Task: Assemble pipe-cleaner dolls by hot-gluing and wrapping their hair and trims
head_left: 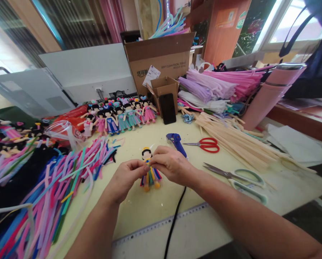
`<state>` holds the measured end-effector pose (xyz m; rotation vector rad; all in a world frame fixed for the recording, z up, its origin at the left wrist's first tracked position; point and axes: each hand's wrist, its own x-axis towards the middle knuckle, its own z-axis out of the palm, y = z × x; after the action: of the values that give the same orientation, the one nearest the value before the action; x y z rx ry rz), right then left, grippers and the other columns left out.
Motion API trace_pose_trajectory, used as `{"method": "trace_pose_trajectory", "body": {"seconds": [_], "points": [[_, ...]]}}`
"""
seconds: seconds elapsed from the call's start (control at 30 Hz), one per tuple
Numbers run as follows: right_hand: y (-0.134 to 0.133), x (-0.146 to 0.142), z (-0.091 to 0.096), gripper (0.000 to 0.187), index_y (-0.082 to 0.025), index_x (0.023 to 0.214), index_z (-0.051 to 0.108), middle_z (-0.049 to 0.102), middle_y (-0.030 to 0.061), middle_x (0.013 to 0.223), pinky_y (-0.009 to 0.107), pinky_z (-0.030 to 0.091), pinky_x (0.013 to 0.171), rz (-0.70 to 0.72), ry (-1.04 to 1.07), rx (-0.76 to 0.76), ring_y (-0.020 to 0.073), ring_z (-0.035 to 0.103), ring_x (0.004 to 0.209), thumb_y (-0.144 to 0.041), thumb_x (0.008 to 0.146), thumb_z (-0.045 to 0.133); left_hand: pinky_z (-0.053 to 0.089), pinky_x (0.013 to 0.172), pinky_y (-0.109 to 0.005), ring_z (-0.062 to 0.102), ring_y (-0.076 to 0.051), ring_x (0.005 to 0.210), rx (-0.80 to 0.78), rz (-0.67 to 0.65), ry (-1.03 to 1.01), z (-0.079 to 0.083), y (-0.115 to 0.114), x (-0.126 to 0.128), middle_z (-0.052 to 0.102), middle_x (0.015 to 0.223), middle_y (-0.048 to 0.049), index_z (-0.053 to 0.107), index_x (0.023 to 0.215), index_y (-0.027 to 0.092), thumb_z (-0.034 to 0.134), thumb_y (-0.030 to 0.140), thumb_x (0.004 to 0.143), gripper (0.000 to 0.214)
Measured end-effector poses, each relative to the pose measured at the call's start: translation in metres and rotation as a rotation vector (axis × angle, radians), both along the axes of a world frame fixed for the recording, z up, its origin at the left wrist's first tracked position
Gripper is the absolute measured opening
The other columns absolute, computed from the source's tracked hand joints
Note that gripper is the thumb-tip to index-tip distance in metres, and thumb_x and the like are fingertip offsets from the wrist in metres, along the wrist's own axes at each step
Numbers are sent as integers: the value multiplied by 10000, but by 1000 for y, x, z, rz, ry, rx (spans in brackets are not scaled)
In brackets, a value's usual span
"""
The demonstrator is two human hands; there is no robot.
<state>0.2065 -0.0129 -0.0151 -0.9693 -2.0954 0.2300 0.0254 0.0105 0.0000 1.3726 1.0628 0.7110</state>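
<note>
A small pipe-cleaner doll (149,175) with a black head and a striped multicoloured skirt is held over the yellow table (139,205). My left hand (127,178) pinches it at the waist from the left. From the right, my right hand (171,164) closes its fingers on the same spot. Both hands meet at the doll's middle. Just behind my right hand lies a blue glue gun (176,141), and its black cord (174,219) runs toward me.
A heap of coloured pipe cleaners (55,190) fills the left. Finished dolls (117,117) stand in a row at the back, near a black phone (167,108) and cardboard boxes (161,59). Red scissors (206,144), pale-green scissors (242,178), cream sticks (239,144) and a pink bottle (271,93) lie right.
</note>
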Motion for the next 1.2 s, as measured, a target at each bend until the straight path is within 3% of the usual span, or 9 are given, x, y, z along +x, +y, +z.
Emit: {"method": "trace_pose_trajectory", "body": {"seconds": [0.1, 0.23, 0.5, 0.63, 0.77, 1.03, 1.2], "points": [[-2, -2, 0, 142, -174, 858, 675, 608, 42, 822, 236, 448, 694, -57, 76, -35, 134, 586, 776, -157, 894, 539, 368, 489, -210, 452, -83, 489, -18, 148, -108, 0, -1, 5, 574, 506, 25, 658, 546, 154, 806, 333, 529, 233], [-4, -7, -3, 120, -169, 814, 657, 590, 28, 757, 228, 445, 667, -97, 137, -31, 126, 573, 720, -151, 874, 555, 358, 417, -203, 417, -75, 429, -115, 240, -250, -1, -7, 15, 502, 444, 51, 601, 521, 154, 818, 353, 481, 297], [-3, -21, -15, 141, -169, 782, 611, 569, 33, 737, 245, 451, 657, -193, 146, 35, 150, 555, 727, -164, 883, 513, 347, 377, -189, 408, -70, 405, -124, 351, -361, -9, -16, 26, 486, 445, 62, 558, 564, 159, 797, 340, 560, 300], [-3, -21, -14, 155, -172, 753, 591, 568, 41, 752, 254, 452, 659, -247, 72, 82, 154, 556, 723, -193, 890, 522, 333, 389, -182, 404, -64, 409, -181, 335, -396, -9, -18, 28, 465, 440, 67, 537, 559, 162, 804, 352, 568, 329], [-5, -16, -7, 141, -171, 796, 614, 594, 52, 788, 253, 467, 707, -214, 68, 114, 154, 579, 767, -181, 896, 515, 334, 413, -183, 404, -62, 425, -235, 285, -393, -7, -19, 25, 467, 454, 65, 546, 561, 160, 824, 379, 547, 355], [-5, -8, -1, 70, -167, 801, 629, 612, 43, 778, 238, 478, 680, -165, 52, 111, 144, 598, 737, -141, 822, 567, 351, 460, -205, 433, -81, 462, -114, 133, -242, -1, -17, 17, 513, 470, 27, 585, 508, 143, 794, 464, 584, 390], [-3, -4, 2, 71, -164, 777, 617, 607, 44, 775, 234, 470, 646, -62, 36, 54, 144, 592, 720, -109, 775, 572, 323, 475, -219, 454, -97, 464, -163, 37, -195, -1, -10, 11, 528, 474, 13, 628, 549, 136, 808, 452, 570, 364]]}}
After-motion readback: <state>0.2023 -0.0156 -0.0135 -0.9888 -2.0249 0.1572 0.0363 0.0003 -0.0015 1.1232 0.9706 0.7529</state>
